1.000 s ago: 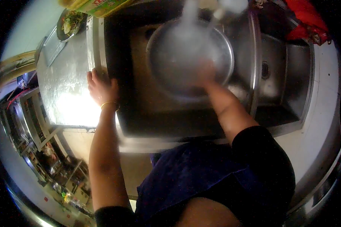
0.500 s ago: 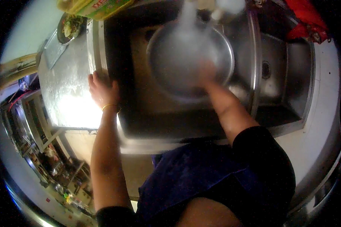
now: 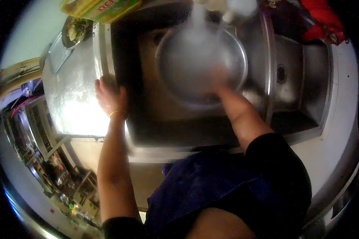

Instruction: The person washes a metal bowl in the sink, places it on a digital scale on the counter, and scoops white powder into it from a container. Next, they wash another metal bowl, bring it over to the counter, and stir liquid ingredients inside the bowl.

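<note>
Nearest us: dark navy cloth apron (image 3: 203, 179) against the near edge of the deep rectangular steel sink (image 3: 151, 99). Past that, our bare left hand (image 3: 110, 98), thin yellow band on the wrist, sat on the sink's left rim, fingers loosely spread, thumb apart, nothing visible in its grip.

Slightly farther and well to the right, our bare right hand (image 3: 219, 81) was inside the outline of the wide round silver metal basin (image 3: 246, 65). Blur and cloudy contents hid the fingers; we couldn't tell open from closed, or whether it touched the bottom.

Key relation: basin stood in the sink, toward the far right part of it. It lay right and somewhat far of our left hand, dark sink wall and floor between, no contact. Right hand was clearly nearer: already over the basin's near right portion, forearm crossing the rim from near right. Basin was round, so no long axis to line up with.

Farthest: a blurred whitish stream (image 3: 198, 20), apparently running water, met the basin's far side. Yellow-green printed package (image 3: 103, 8) sat far left, crumpled red material (image 3: 323, 20) far right.
</note>
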### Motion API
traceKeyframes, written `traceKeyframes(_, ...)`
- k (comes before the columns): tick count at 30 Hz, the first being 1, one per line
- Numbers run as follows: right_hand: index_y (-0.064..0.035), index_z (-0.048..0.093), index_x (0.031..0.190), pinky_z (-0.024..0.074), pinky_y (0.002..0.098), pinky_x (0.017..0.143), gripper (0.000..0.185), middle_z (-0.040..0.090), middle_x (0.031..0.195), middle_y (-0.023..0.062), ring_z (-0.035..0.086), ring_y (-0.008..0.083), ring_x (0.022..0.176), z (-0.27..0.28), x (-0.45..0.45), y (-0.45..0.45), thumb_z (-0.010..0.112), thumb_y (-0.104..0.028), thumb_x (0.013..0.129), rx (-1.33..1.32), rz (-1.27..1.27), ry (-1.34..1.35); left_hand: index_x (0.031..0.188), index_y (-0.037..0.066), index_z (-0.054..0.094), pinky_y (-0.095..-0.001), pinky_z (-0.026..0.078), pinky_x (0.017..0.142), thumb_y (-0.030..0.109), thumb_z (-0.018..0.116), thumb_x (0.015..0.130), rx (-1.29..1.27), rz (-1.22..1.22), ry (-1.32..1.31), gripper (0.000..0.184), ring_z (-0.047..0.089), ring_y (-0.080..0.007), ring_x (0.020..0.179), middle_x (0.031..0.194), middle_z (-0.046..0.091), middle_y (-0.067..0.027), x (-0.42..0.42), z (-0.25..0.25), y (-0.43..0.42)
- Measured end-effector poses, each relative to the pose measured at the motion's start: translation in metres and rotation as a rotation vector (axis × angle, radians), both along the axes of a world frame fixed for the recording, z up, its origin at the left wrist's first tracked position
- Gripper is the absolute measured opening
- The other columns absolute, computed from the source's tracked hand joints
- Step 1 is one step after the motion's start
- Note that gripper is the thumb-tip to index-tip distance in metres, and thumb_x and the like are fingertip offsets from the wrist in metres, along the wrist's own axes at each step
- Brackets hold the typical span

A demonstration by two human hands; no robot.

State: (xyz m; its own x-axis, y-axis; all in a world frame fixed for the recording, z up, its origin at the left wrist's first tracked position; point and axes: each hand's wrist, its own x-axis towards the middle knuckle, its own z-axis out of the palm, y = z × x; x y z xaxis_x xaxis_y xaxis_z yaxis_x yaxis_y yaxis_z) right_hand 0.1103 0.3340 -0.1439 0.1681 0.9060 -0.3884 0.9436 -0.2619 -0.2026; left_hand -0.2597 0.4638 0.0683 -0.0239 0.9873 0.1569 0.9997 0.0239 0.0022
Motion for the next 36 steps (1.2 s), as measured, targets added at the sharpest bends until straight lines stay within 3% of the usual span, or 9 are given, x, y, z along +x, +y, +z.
traceKeyframes(7, -0.0099, 0.029, 0.142, 0.0245, 0.0498, 0.109, 0.077, 0.026, 0.145, 0.0237, 0.026, 0.0404, 0.134, -0.017, 0.015, 0.015, 0.064, -0.036, 0.079, -0.125, 0.018, -0.139, 0.136, 0.010, 0.037, -0.0474, 0.037, 0.102, 0.023, 0.071, 0.068, 0.023, 0.000, -0.123, 0.077, 0.039, -0.0393, 0.126, 0.141, 0.038, -0.0210, 0.007, 0.011, -0.003)
traceKeyframes(10, -0.0102, 0.048, 0.129, 0.0375, 0.0462, 0.098, 0.050, 0.046, 0.130, 0.0223, 0.045, 0.0364, 0.120, 0.028, 0.032, 0.023, 0.058, -0.028, 0.083, -0.113, -0.016, -0.014, 0.137, 0.012, 0.034, -0.0450, 0.040, 0.099, 0.028, 0.072, 0.071, 0.023, 0.006, -0.081, 0.078, 0.043, -0.0357, 0.123, 0.144, 0.035, -0.0142, 0.005, 0.013, -0.004)
traceKeyframes(14, -0.0109, 0.051, 0.127, 0.0420, 0.0455, 0.096, 0.046, 0.056, 0.124, 0.0151, 0.053, 0.0325, 0.114, 0.102, 0.028, 0.036, 0.057, -0.032, 0.087, -0.261, 0.110, 0.108, 0.140, 0.015, 0.033, -0.0436, 0.040, 0.098, 0.028, 0.072, 0.072, -0.042, 0.087, -0.102, 0.079, 0.044, -0.0332, 0.122, 0.146, 0.032, -0.0103, 0.010, 0.024, -0.006)
traceKeyframes(16, -0.0104, 0.065, 0.097, 0.0482, 0.0439, 0.073, 0.019, 0.065, 0.094, 0.0164, 0.061, 0.0366, 0.086, 0.029, 0.048, 0.018, 0.053, -0.015, 0.084, -0.039, 0.078, 0.226, 0.140, 0.016, 0.032, -0.0437, 0.040, 0.098, 0.027, 0.073, 0.072, -0.084, 0.103, -0.117, 0.080, 0.044, -0.0331, 0.122, 0.147, 0.032, -0.0100, 0.012, 0.035, -0.007)
traceKeyframes(22, -0.0113, 0.066, 0.092, 0.0483, 0.0440, 0.072, 0.017, 0.066, 0.092, 0.0130, 0.061, 0.0354, 0.086, 0.109, 0.046, -0.009, 0.054, -0.021, 0.085, -0.049, 0.127, 0.419, 0.141, 0.014, 0.031, -0.0433, 0.038, 0.100, 0.028, 0.070, 0.076, -0.104, 0.068, -0.132, 0.077, 0.041, -0.0319, 0.125, 0.146, 0.032, -0.0120, 0.005, 0.036, -0.016)
traceKeyframes(28, -0.0124, 0.067, 0.089, 0.0481, 0.0452, 0.072, 0.018, 0.066, 0.091, 0.0115, 0.061, 0.0342, 0.085, 0.182, 0.030, -0.010, 0.055, -0.026, 0.085, -0.081, 0.364, 0.084, 0.142, 0.017, 0.028, -0.0440, 0.039, 0.099, 0.028, 0.074, 0.074, -0.083, 0.064, -0.187, 0.083, 0.040, -0.0315, 0.127, 0.149, 0.029, -0.0101, -0.003, 0.030, -0.016)
traceKeyframes(31, -0.0094, 0.067, 0.086, 0.0476, 0.0451, 0.073, 0.018, 0.066, 0.090, 0.0129, 0.061, 0.0340, 0.085, 0.253, 0.007, 0.019, 0.057, -0.024, 0.084, 0.053, 0.512, -0.179, 0.142, 0.016, 0.029, -0.0430, 0.038, 0.100, 0.029, 0.072, 0.076, -0.092, 0.084, -0.185, 0.080, 0.039, -0.0309, 0.128, 0.148, 0.030, -0.0098, 0.000, 0.032, -0.017)
traceKeyframes(34, -0.0047, 0.066, 0.084, 0.0469, 0.0435, 0.080, 0.011, 0.066, 0.093, 0.0135, 0.060, 0.0321, 0.089, 0.327, 0.004, 0.060, 0.062, -0.014, 0.079, 0.745, 0.550, 0.132, 0.141, 0.015, 0.032, -0.0423, 0.038, 0.100, 0.030, 0.071, 0.077, -0.084, 0.082, -0.188, 0.076, 0.040, -0.0304, 0.127, 0.147, 0.031, -0.0098, 0.003, 0.037, -0.018)
traceKeyframes(36, -0.0066, 0.066, 0.086, 0.0459, 0.0431, 0.085, 0.011, 0.064, 0.101, 0.0112, 0.058, 0.0319, 0.095, 0.383, -0.005, 0.079, 0.064, -0.009, 0.076, 1.051, 0.674, 0.017, 0.142, 0.017, 0.030, -0.0439, 0.038, 0.101, 0.029, 0.073, 0.076, -0.097, 0.085, -0.216, 0.080, 0.039, -0.0315, 0.129, 0.149, 0.028, -0.0089, -0.001, 0.034, -0.015)
